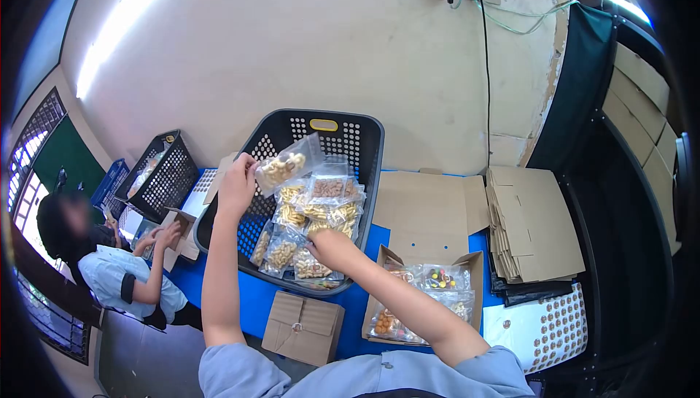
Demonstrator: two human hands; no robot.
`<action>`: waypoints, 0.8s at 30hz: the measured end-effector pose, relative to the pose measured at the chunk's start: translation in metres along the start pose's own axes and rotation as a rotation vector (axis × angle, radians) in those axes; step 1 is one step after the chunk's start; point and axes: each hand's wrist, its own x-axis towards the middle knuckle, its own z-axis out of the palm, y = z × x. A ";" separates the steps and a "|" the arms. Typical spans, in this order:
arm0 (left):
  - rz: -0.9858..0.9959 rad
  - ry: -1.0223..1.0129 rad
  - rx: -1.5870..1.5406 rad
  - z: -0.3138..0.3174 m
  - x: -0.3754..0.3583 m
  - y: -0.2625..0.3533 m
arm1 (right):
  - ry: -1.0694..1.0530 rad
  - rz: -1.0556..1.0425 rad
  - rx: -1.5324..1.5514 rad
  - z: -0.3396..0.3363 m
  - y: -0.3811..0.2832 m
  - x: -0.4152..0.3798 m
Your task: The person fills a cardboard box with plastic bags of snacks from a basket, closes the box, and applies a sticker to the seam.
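My left hand [239, 183] is raised over the left side of a dark grey perforated basket [368, 132]. Its fingers pinch the edge of a clear packet of cashews [283, 168], which hangs tilted above the other packets. My right hand [334, 248] reaches inside, its fingers closed at the edge of a clear packet of pale snacks [283, 253]; the fingertips are partly hidden. Several more packets [328, 212] lie heaped around it, some with yellowish pieces, one with reddish-brown nuts. An open cardboard box [477, 303] to the right holds packets with colourful sweets and orange balls.
A closed cardboard box [300, 325] stands before the basket on the blue table [351, 339]. Flattened cartons [536, 226] are stacked at right, beside a sticker sheet [561, 329]. Another person [131, 281] handles a box at left, near a second black basket [171, 183].
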 end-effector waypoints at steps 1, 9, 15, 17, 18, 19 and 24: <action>-0.017 0.034 -0.110 -0.010 -0.010 0.017 | 0.223 -0.045 0.190 -0.006 -0.006 -0.001; 0.011 0.019 -0.613 -0.013 -0.140 0.095 | 0.576 -0.098 1.403 -0.050 -0.023 -0.063; -0.102 -0.279 -1.252 0.013 -0.203 0.126 | 0.604 0.049 1.410 -0.054 -0.034 -0.165; -0.112 -0.391 -1.464 0.025 -0.210 0.131 | 0.495 0.177 1.322 -0.047 -0.034 -0.187; -0.136 -0.480 -1.498 0.035 -0.215 0.131 | 0.491 0.213 1.228 -0.042 -0.035 -0.196; -0.136 -0.482 -1.504 0.042 -0.223 0.136 | 0.492 0.217 1.224 -0.034 -0.036 -0.203; -0.256 -0.593 -1.481 0.063 -0.250 0.161 | 0.539 0.270 1.054 -0.011 -0.035 -0.224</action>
